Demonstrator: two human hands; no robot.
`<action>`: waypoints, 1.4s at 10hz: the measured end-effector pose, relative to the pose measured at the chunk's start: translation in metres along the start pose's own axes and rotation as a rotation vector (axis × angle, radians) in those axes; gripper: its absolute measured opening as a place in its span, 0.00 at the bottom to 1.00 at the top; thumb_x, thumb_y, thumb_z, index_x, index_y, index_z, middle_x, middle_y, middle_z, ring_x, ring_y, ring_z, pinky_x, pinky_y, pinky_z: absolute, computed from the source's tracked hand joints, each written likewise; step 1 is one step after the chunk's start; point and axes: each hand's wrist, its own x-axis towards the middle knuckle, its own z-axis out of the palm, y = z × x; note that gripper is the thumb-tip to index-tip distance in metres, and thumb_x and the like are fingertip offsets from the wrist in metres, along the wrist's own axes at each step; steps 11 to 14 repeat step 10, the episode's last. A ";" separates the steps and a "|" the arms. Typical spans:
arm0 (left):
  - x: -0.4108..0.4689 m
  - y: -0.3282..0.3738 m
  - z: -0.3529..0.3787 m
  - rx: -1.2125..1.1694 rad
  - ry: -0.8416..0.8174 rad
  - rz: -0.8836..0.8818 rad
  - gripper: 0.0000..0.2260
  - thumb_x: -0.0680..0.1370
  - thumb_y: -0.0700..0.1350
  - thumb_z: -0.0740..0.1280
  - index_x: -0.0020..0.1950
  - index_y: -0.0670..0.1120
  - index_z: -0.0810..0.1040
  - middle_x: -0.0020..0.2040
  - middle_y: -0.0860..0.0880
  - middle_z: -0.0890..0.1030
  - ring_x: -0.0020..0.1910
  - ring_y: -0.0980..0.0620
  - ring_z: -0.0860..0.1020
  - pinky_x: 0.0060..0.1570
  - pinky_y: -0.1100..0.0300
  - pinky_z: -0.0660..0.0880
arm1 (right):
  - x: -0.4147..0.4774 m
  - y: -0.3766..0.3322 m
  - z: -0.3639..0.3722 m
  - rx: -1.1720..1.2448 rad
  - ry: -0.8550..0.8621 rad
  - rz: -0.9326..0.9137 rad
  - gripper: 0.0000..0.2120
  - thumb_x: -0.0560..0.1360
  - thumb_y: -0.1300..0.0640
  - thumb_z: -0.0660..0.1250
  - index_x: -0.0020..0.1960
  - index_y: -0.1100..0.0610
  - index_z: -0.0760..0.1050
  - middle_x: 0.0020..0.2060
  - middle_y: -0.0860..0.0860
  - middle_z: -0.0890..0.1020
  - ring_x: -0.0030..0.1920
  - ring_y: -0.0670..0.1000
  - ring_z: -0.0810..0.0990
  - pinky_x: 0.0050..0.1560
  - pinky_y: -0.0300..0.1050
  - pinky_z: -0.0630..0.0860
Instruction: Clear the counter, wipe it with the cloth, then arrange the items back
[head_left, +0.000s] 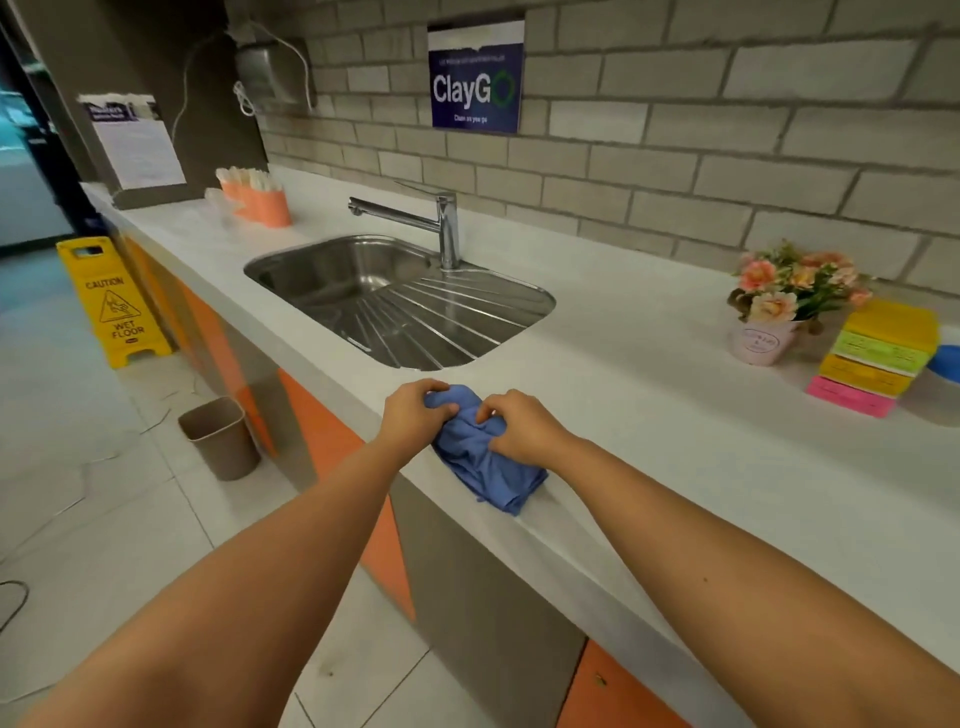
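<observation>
A crumpled blue cloth (485, 467) lies on the front edge of the pale counter (649, 415), just in front of the sink. My left hand (413, 415) grips its far left end with curled fingers. My right hand (522, 426) pinches the bunched middle of it. At the right of the counter stand a pink pot of flowers (779, 301), a stack of coloured sponges (878, 358) and a blue-lidded container (943, 379), partly cut off by the frame edge. Orange holders with wooden sticks (257, 197) stand at the far left.
A steel sink (400, 296) with a drainboard and a tap (441, 223) is set into the counter. On the floor to the left are a yellow wet-floor sign (114, 301) and a brown bin (221, 436). A brick wall backs the counter.
</observation>
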 end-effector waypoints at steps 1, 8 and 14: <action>0.031 -0.015 -0.010 -0.015 -0.011 0.009 0.16 0.74 0.41 0.70 0.61 0.42 0.77 0.60 0.42 0.78 0.60 0.44 0.74 0.61 0.53 0.72 | 0.026 -0.012 0.008 -0.018 0.035 0.025 0.16 0.73 0.65 0.65 0.60 0.57 0.74 0.59 0.58 0.72 0.58 0.57 0.74 0.55 0.38 0.67; 0.187 -0.019 -0.016 1.019 -0.595 0.067 0.20 0.66 0.54 0.75 0.50 0.43 0.76 0.48 0.45 0.76 0.55 0.42 0.76 0.57 0.50 0.74 | 0.131 -0.016 -0.008 -0.022 -0.371 0.189 0.20 0.73 0.55 0.70 0.64 0.53 0.72 0.59 0.56 0.75 0.50 0.54 0.75 0.47 0.44 0.75; 0.207 0.024 0.014 0.914 -0.625 0.324 0.17 0.74 0.51 0.69 0.58 0.43 0.77 0.57 0.45 0.80 0.54 0.45 0.78 0.55 0.53 0.76 | 0.124 -0.012 -0.033 0.163 -0.260 0.430 0.16 0.77 0.56 0.64 0.64 0.56 0.71 0.49 0.54 0.76 0.42 0.51 0.77 0.39 0.41 0.75</action>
